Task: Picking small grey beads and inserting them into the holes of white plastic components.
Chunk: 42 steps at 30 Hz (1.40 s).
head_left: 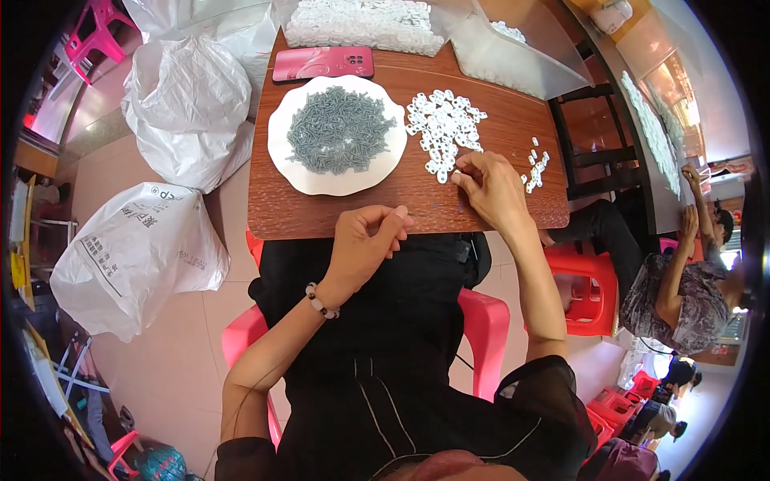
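At the table's near edge my left hand (369,243) is closed, thumb pressed against the bent fingers. Whatever lies in that pinch is too small to make out. My right hand (491,186) reaches over the tabletop, its thumb and fingers pinching a small white plastic piece by the near end of a pile of white pieces with holes (439,128). To the left of this pile stands a white plate with a wavy rim (281,164), heaped with small grey plugs (337,128). A few more loose white pieces (536,172) lie right of my right hand.
Behind the plate lies a pink phone (325,64). A clear bin of white pieces (361,26) and a second translucent bin (513,68) border the far side. White sacks (188,104) stand on the floor at left. Another person (682,297) sits at right beside a red stool (581,289).
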Available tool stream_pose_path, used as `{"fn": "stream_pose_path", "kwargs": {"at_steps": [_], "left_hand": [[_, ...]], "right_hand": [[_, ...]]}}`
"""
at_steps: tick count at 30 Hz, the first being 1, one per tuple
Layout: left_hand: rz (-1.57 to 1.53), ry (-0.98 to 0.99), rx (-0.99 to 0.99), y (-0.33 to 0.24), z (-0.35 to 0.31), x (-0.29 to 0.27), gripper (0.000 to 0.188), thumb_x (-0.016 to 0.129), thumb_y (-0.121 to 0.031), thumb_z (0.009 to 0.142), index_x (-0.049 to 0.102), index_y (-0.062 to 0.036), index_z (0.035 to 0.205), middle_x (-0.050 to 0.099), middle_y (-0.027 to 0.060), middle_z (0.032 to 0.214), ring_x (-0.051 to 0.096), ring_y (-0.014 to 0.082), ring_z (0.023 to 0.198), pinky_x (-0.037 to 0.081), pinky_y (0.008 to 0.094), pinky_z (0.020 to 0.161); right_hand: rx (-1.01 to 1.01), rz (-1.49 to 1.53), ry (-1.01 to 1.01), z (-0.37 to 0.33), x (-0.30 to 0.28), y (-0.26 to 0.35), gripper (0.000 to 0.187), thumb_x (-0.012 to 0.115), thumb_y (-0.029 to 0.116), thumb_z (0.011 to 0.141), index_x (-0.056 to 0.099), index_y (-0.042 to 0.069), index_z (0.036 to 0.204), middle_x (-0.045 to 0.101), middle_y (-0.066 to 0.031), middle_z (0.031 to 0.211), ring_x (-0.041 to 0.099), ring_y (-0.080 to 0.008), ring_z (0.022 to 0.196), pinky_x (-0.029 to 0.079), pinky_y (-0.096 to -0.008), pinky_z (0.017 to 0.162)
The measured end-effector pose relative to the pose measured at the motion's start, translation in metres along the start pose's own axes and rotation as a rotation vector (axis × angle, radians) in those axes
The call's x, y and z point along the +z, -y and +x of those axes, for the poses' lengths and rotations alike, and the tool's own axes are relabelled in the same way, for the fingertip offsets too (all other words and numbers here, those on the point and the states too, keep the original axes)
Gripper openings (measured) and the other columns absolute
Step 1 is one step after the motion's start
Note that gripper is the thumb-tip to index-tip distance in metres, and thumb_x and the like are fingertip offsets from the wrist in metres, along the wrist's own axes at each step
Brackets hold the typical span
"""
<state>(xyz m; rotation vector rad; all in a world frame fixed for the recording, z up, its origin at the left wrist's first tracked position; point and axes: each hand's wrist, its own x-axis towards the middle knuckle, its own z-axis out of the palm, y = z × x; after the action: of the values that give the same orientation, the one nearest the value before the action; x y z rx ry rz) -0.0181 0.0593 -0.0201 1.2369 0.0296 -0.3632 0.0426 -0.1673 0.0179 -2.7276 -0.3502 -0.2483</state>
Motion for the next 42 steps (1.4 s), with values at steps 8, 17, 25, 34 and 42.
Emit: {"fn": "stream_pose_path", "kwargs": {"at_steps": [8,17,25,34,42], "left_hand": [[0.004,-0.005,0.011,0.000,0.000,0.000,0.029,0.061,-0.025,0.094,0.070,0.0017,0.085,0.060,-0.0004,0.065,0.049,0.0019,0.053,0.039,0.0167,0.048],[0.017,-0.004,0.008,-0.001,-0.001,0.001,0.030,0.060,-0.025,0.094,0.070,0.0020,0.086,0.060,-0.0001,0.065,0.049,0.0019,0.053,0.039,0.0164,0.047],[0.032,-0.014,0.018,0.001,0.000,0.001,0.031,0.060,-0.026,0.094,0.070,0.0022,0.086,0.060,0.0002,0.066,0.050,0.0023,0.054,0.039,0.0165,0.047],[0.047,-0.001,0.033,0.001,-0.002,0.003,0.029,0.059,-0.026,0.095,0.069,0.0003,0.087,0.060,-0.0010,0.067,0.049,0.0026,0.054,0.039,0.0163,0.048],[0.040,-0.010,0.027,0.001,-0.001,0.001,0.030,0.061,-0.027,0.094,0.070,0.0006,0.086,0.060,-0.0003,0.066,0.050,0.0017,0.055,0.039,0.0162,0.048]], "right_hand": [[0.075,0.037,0.055,-0.001,0.001,0.006,0.012,0.068,0.010,0.082,0.061,0.002,0.088,0.063,-0.0134,0.078,0.060,-0.0308,0.074,0.047,-0.0386,0.066],[0.179,0.278,0.001,-0.006,0.011,0.007,0.012,0.062,0.011,0.087,0.062,0.000,0.092,0.064,-0.0167,0.075,0.064,-0.0306,0.071,0.048,-0.0384,0.065],[0.254,0.700,0.033,-0.013,0.007,0.015,0.016,0.057,0.010,0.091,0.065,-0.003,0.096,0.065,-0.0059,0.070,0.059,-0.0092,0.067,0.046,-0.0261,0.062],[0.216,0.497,0.016,-0.018,0.009,0.010,0.017,0.054,0.010,0.093,0.065,-0.002,0.096,0.063,-0.0051,0.072,0.056,-0.0094,0.065,0.046,-0.0244,0.062],[0.123,0.164,-0.060,-0.010,0.009,0.028,0.025,0.070,0.026,0.082,0.065,0.001,0.083,0.060,-0.0159,0.071,0.058,-0.0318,0.070,0.044,-0.0413,0.062]]}}
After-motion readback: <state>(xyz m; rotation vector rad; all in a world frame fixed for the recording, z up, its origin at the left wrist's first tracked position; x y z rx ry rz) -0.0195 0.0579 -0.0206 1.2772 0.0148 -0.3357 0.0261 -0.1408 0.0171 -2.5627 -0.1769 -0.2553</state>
